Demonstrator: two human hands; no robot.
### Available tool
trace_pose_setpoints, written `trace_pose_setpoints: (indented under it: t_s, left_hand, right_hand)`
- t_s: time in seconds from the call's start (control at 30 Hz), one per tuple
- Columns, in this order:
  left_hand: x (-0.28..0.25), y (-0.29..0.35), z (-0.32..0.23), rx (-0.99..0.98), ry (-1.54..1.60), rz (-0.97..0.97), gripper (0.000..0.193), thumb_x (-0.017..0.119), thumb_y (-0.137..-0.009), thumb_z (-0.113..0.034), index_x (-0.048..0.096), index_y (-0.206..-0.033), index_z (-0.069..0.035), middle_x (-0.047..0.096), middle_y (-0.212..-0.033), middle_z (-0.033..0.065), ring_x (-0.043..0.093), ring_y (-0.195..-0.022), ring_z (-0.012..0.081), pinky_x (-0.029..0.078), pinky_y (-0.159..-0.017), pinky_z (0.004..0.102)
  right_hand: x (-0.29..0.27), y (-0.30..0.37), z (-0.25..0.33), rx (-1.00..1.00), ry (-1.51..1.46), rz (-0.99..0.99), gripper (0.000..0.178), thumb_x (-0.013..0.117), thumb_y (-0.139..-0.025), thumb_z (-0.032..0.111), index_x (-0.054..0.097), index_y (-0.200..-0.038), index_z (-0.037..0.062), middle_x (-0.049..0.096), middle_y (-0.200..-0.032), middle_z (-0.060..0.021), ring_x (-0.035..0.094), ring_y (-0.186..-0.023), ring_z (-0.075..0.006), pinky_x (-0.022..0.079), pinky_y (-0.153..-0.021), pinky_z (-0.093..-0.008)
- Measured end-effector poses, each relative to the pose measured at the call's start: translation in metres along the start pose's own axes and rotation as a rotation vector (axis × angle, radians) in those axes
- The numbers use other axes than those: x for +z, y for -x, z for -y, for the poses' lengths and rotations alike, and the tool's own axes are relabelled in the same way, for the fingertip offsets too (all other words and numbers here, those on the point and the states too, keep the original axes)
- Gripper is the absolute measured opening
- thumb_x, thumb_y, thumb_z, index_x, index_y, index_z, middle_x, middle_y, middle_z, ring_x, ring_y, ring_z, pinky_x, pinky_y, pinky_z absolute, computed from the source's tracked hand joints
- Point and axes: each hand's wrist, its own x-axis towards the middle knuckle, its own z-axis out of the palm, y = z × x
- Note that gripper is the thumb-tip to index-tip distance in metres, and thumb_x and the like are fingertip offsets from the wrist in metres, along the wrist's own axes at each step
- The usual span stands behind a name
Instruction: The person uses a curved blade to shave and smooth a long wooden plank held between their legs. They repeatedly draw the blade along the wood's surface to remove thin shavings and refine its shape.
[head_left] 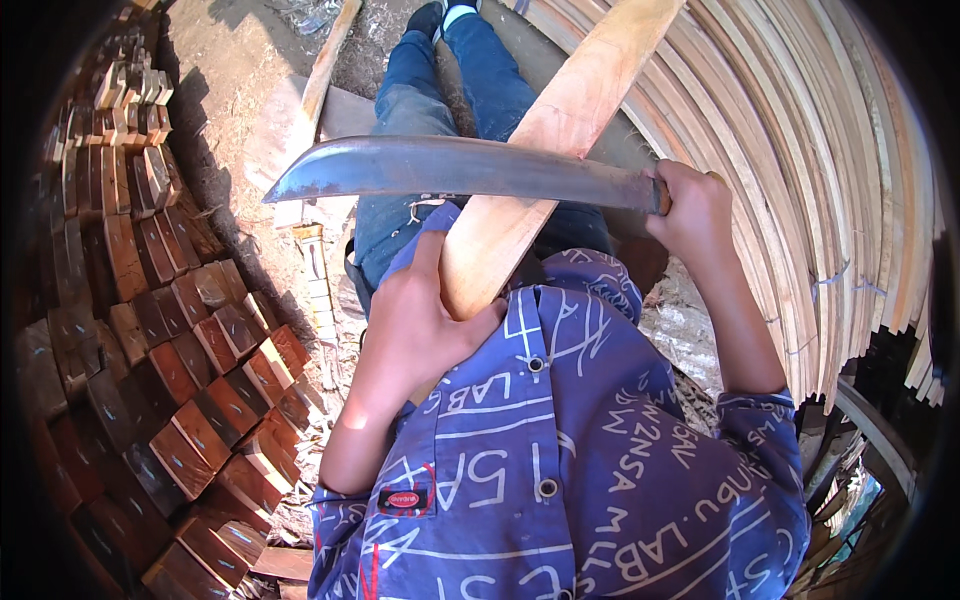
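A long pale wooden plank [590, 95] slants from my chest up to the far right across my lap. Its near end sits in my left hand [415, 320], whose fingers and thumb wrap round the wood. My right hand [690, 205] grips the short handle of a machete [430, 168]. The broad steel blade lies across the top of the plank, its curved tip pointing left. From this view I cannot tell whether the edge touches the wood. Most of the handle is hidden by my fingers.
Stacked reddish-brown wooden blocks [190, 430] fill the left side. Long pale strips of wood [780, 150] lie bundled at the right. My legs [410, 100] stretch out ahead on dusty ground [240, 60]. A narrow wooden stick [325, 75] lies left of my feet.
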Motion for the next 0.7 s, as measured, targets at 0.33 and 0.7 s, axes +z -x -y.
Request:
trace_pose_setpoints:
  t_s: [0.33,0.7]
  left_hand:
    - [-0.048,0.08,0.035,-0.022,0.059,-0.026,0.08,0.084,-0.064,-0.017,0.051,-0.132,0.006,0.069,-0.11,0.0255,0.069,-0.105,0.0341,0.053,-0.092,0.04]
    - [-0.035,0.022,0.061,0.131,0.273,-0.075,0.075,0.083,-0.065,-0.006,0.05,-0.131,0.009,0.065,-0.116,0.0232,0.065,-0.108,0.0315,0.05,-0.095,0.0391]
  right_hand:
    - [-0.029,-0.005,0.065,-0.306,-0.201,0.164,0.029,0.08,-0.058,0.019,0.063,-0.08,0.0102,0.062,-0.075,-0.0051,0.065,-0.069,-0.0256,0.049,-0.066,-0.0374]
    - [-0.033,-0.039,0.048,-0.288,-0.108,0.054,0.026,0.079,-0.062,0.021,0.061,-0.077,0.0087,0.063,-0.073,-0.007,0.067,-0.068,-0.0246,0.051,-0.063,-0.0365]
